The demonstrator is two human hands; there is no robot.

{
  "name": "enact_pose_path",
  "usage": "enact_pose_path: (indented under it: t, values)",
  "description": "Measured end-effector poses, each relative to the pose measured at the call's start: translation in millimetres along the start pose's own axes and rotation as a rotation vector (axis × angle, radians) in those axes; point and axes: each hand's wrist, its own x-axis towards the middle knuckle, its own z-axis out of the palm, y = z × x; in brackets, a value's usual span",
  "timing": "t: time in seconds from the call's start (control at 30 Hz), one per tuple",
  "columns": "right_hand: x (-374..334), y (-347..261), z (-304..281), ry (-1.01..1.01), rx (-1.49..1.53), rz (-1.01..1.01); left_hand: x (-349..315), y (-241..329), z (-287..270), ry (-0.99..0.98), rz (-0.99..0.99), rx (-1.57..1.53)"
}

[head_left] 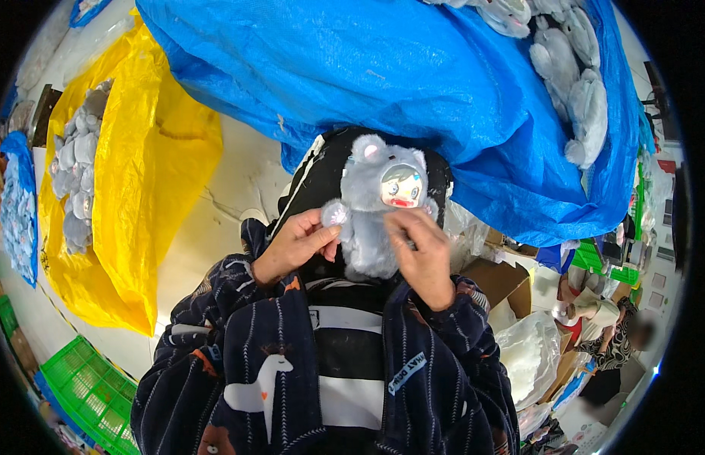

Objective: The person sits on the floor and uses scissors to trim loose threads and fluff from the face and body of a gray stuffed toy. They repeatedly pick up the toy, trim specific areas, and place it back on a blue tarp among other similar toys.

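Note:
A grey plush bear toy with round ears and a printed doll face lies on a black surface in front of me. Pinched in my left hand is the toy's left-side paw, which has a pinkish pad. My right hand is over the toy's other side, just below the face. Its fingers are curled and slightly smeared by motion, so whether they grip the fur is hidden.
A large blue sack spreads beyond the toy, with grey plush pieces at its right. On the left stands a yellow sack of grey plush pieces, near a green crate. A cardboard box and another person are at right.

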Motion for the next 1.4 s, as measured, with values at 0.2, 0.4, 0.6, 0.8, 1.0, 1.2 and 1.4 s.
enact_pose_path:
  t: [0.2, 0.4, 0.6, 0.8, 1.0, 1.2, 1.4]
  values:
    - [21.5, -0.8, 37.6, -0.231, -0.313, -0.184, 3.6, -11.8, 0.9, -0.026, 0.173, 0.073]
    - [-7.4, 20.7, -4.5, 0.093, -0.218, -0.117, -4.8, 7.3, -3.1, 0.025, -0.068, 0.063]
    - [-43.7, 61.4, -74.4, 0.4, -0.648, 0.375, -9.4, 33.0, 13.1, 0.47, 0.517, 0.9]
    - [-30.1, 49.8, -41.4, 0.25, -0.408, 0.254, 33.1, 45.6, 80.0, -0.142, 0.866, 1.442]
    - [-36.8, 50.6, -38.5, 0.241, -0.762, 0.268, 52.1, 11.7, 85.5, -0.142, 0.736, 1.759]
    - [-30.1, 42.2, -35.6, 0.189, -0.687, 0.089, 53.0, 9.8, 86.3, -0.146, 0.739, 1.767]
    - [-20.4, 46.9, -52.5, 0.309, -0.685, 0.086, 48.7, 15.7, 80.1, -0.207, 0.744, 1.69]
